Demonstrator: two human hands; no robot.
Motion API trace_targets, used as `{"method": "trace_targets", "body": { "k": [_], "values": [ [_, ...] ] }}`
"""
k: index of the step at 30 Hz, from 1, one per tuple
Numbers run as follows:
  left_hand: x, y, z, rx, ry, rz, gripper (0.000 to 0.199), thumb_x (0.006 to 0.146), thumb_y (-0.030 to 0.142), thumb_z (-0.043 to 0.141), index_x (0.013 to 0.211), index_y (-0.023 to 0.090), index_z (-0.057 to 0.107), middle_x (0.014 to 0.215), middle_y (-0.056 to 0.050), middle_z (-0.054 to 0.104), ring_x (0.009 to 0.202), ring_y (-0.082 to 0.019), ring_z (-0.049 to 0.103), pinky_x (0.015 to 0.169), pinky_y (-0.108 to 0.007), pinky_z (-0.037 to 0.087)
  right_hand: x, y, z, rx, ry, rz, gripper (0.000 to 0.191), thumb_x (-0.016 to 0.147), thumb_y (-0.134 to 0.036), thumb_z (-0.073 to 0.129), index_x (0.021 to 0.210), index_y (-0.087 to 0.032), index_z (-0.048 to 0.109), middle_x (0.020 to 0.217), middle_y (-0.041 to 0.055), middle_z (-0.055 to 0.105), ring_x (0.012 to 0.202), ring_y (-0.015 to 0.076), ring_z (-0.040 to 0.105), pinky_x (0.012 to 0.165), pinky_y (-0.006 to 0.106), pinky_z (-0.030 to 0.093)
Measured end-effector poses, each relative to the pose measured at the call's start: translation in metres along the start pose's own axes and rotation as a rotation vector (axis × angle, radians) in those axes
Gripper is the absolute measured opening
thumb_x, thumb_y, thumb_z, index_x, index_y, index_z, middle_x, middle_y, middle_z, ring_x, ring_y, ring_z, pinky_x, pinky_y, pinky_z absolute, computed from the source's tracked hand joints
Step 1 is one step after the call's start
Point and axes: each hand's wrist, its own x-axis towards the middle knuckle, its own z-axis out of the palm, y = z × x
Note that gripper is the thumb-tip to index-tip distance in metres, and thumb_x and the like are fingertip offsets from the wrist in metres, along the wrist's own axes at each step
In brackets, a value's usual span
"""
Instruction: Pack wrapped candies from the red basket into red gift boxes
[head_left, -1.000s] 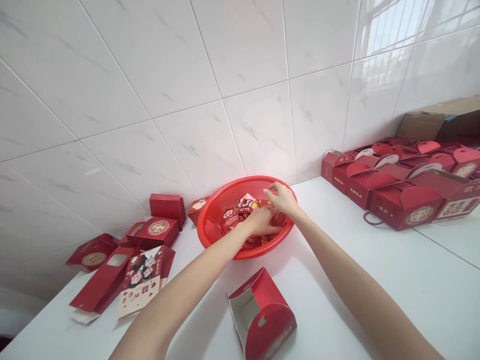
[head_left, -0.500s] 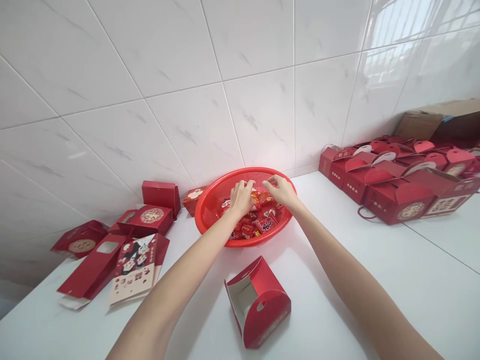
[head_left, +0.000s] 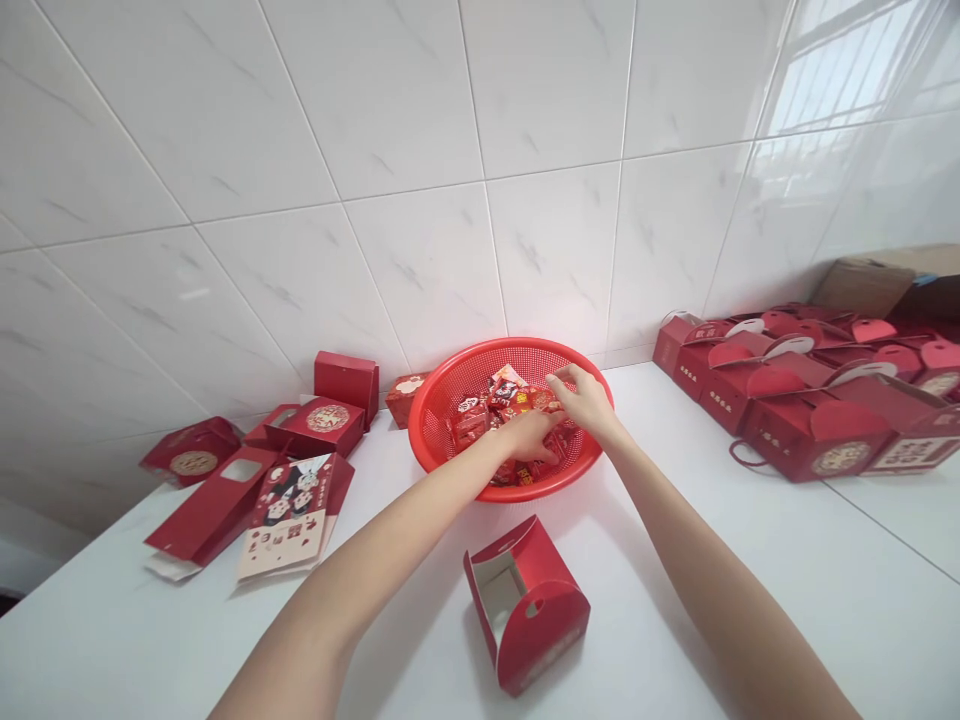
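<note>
Red wrapped packets [head_left: 517, 402] lay inside the red basket [head_left: 441, 402]. The left hand [head_left: 531, 437], farther left half a second earlier, had moved rightward among them, near the right hand [head_left: 583, 397]; whether either's fingers grasped anything could not be told. An open box [head_left: 551, 575] stood nearer on the table [head_left: 420, 620].

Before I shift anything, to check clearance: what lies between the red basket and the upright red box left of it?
In the head view, a small red box with a pale patch, partly behind the basket.
</note>
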Motion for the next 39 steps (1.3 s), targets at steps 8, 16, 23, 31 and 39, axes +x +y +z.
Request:
{"method": "trace_targets", "body": {
  "k": [8,16,23,31,39],
  "values": [
    [-0.008,-0.003,-0.012,-0.161,0.106,-0.084,0.054,0.071,0.017,0.075,0.124,0.019,0.063,0.090,-0.004,0.070,0.085,-0.027,0.067,0.075,-0.033,0.049,0.000,0.001,0.000,0.063,0.006,-0.015,0.019,0.092,-0.035,0.056,0.098,-0.019,0.064,0.115,0.0103,0.071,0.116,0.0247,0.063,0.097,0.038,0.049],
    [-0.014,-0.019,-0.035,-0.717,0.599,-0.072,0.047,0.075,0.037,0.078,0.113,0.014,0.064,0.116,-0.012,0.071,0.107,-0.026,0.066,0.093,-0.037,0.050,0.000,0.005,-0.001,0.223,-0.144,0.023,0.054,0.090,-0.045,0.062,0.135,-0.018,0.048,0.124,0.0152,0.068,0.104,0.0236,0.070,0.082,0.036,0.059],
    [-0.009,-0.018,-0.028,-0.921,0.575,-0.025,0.055,0.076,0.059,0.073,0.099,0.011,0.066,0.096,-0.011,0.072,0.087,-0.024,0.067,0.076,-0.034,0.052,-0.002,-0.002,-0.003,0.502,-0.337,0.063,0.038,0.076,-0.021,0.075,0.109,-0.020,0.059,0.083,0.0023,0.073,0.073,0.0210,0.074,0.065,0.033,0.061],
    [-0.009,-0.012,-0.034,-0.986,0.411,-0.226,0.027,0.091,0.035,0.046,0.098,0.016,0.063,0.081,-0.003,0.071,0.071,-0.015,0.068,0.068,-0.026,0.053,0.005,0.006,0.000,0.621,-0.086,0.102,0.034,0.066,-0.022,0.071,0.093,-0.024,0.050,0.075,-0.0040,0.069,0.066,0.0177,0.070,0.059,0.029,0.056],
    [-0.018,-0.013,-0.018,-0.460,-0.190,-0.262,0.027,0.062,0.010,0.065,0.086,0.017,0.072,0.073,-0.001,0.072,0.068,-0.018,0.067,0.061,-0.024,0.050,0.002,-0.005,-0.004,0.725,0.013,0.150,0.028,0.060,-0.020,0.067,0.082,-0.024,0.049,0.070,-0.0048,0.068,0.071,0.0189,0.070,0.060,0.029,0.056]
  ]
}}
